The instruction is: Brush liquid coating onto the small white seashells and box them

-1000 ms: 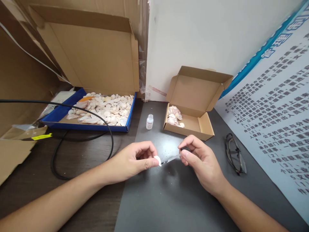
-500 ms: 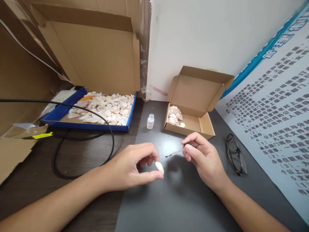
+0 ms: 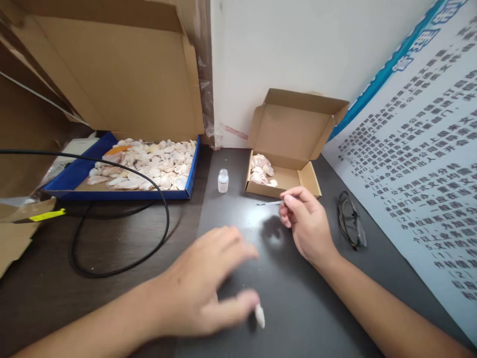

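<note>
A small white seashell (image 3: 260, 316) is just beyond the thumb tip of my left hand (image 3: 218, 278). Fingers and thumb there are spread wide and slightly blurred; whether the thumb still touches the shell I cannot tell. Between thumb and fingertips, my right hand (image 3: 303, 219) pinches a thin clear stick (image 3: 271, 203) with a dark tip pointing left. A small bottle (image 3: 222, 182) with a printed label stands upright behind both hands. Nearest my right hand is a small open cardboard box (image 3: 311, 179), with several shells (image 3: 261, 169) in its left part.
Many shells (image 3: 156, 164) fill a blue-edged box (image 3: 122, 195) at the left, its cardboard lid raised. A black cable (image 3: 167, 219) loops over the dark table. Glasses (image 3: 348, 221) lie to the right, beside a large printed sheet (image 3: 417, 199).
My left fingers have opened away from the shell, which is now lower and closer to me. My right hand has shifted slightly up and left with the stick. The view has moved a little.
</note>
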`<state>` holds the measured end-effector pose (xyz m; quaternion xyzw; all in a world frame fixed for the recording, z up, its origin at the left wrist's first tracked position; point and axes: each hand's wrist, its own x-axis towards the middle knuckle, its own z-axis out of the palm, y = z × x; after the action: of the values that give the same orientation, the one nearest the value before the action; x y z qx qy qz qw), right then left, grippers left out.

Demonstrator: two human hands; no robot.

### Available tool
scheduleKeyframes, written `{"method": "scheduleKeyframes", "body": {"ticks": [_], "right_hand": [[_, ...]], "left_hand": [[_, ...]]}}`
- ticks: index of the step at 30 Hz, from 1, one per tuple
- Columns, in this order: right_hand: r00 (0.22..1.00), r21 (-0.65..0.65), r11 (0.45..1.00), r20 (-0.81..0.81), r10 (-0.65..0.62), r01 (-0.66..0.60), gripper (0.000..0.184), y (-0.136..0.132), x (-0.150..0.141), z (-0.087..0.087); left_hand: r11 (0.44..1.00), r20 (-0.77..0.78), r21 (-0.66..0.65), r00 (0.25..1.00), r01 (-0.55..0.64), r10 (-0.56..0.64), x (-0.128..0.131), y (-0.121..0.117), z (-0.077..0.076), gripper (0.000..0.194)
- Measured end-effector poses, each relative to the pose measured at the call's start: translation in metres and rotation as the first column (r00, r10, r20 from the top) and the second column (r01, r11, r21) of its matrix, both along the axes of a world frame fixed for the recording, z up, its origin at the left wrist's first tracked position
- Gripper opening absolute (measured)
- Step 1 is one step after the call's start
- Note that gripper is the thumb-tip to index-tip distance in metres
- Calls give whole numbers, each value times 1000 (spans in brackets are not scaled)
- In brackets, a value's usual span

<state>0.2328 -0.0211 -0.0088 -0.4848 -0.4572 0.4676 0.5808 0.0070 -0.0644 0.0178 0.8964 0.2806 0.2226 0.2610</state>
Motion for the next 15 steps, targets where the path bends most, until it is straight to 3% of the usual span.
{"method": "scheduleKeyframes", "body": {"ticks": [1,3,6,10,15], "right_hand": [[1000,1,1000,-1,6,-6,15,1,0,-1],[1000,-1,1000,1,-4,4,15,1,0,-2],[1000,-13,1000,-17,-25,25,15,1,0,0],[1000,-36,999,-14,11,-11,17,-1,-2,4],[999,-41,998,11,38,-37,20,0,-2,6]], "left_hand": [[991,-34,63,993,117,-115,4,-7,-1,34],[946,-149,204,963,253,-226,13,-18,-7,35],[915,-276,287,939,285,-206,21,-25,-16,16],[938,-339,228,925,260,-174,22,-19,-21,17],[972,-378,96,911,215,-164,14,-15,-6,25]]}}
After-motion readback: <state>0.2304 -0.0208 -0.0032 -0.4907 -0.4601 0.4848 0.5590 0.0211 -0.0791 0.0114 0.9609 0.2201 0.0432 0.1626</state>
